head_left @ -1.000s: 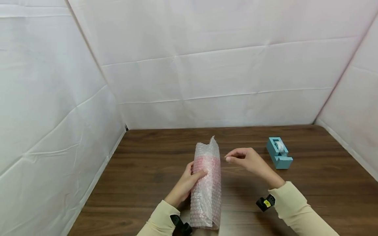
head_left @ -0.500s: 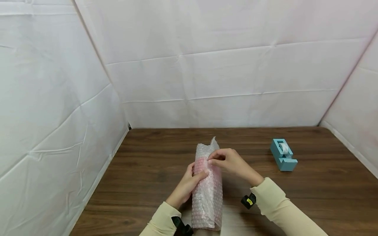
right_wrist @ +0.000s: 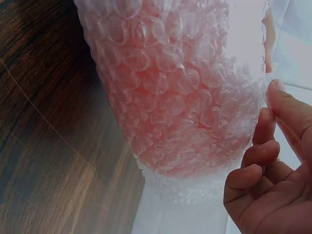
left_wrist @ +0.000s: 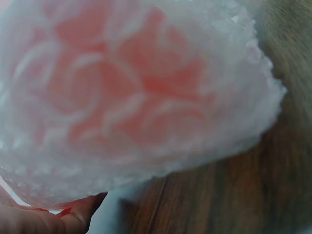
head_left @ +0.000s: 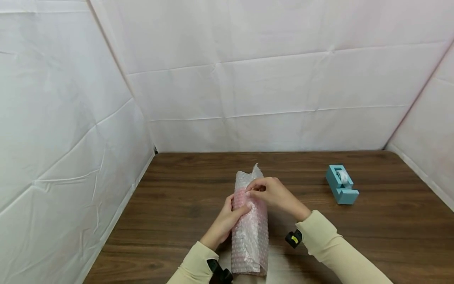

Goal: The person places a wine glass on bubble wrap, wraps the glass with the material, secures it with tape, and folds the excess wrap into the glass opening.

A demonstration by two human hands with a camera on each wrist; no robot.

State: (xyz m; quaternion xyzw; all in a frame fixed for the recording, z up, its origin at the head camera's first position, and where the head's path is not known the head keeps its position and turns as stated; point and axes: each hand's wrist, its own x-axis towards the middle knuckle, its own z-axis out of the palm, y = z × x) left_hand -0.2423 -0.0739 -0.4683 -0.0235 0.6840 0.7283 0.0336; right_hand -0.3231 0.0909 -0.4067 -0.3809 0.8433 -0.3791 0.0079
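Observation:
A roll-shaped bundle in bubble wrap (head_left: 250, 236), reddish inside, stands out over the table, its loose wrap end peaking at the far side. My left hand (head_left: 227, 221) grips it from the left, thumb over the top face. From the right, my right hand (head_left: 274, 195) has thumb and forefinger tips close together on the upper face of the wrap, just beyond the left thumb. Up close in the right wrist view, the right hand's fingers (right_wrist: 261, 153) curl beside the wrap's edge, thumb tip right at it. I cannot tell whether they pinch anything thin.
A light blue tape dispenser (head_left: 342, 185) with a clear roll sits at the back right of the dark wooden table (head_left: 170, 221). Under the bundle's near end lies something pale and flat (head_left: 276, 264). White cloth walls (head_left: 269, 86) enclose the back and both sides.
My right hand has moved left from beside the bundle onto its upper face, then slightly further left. The left hand keeps its hold, and the bundle stays about where it was.

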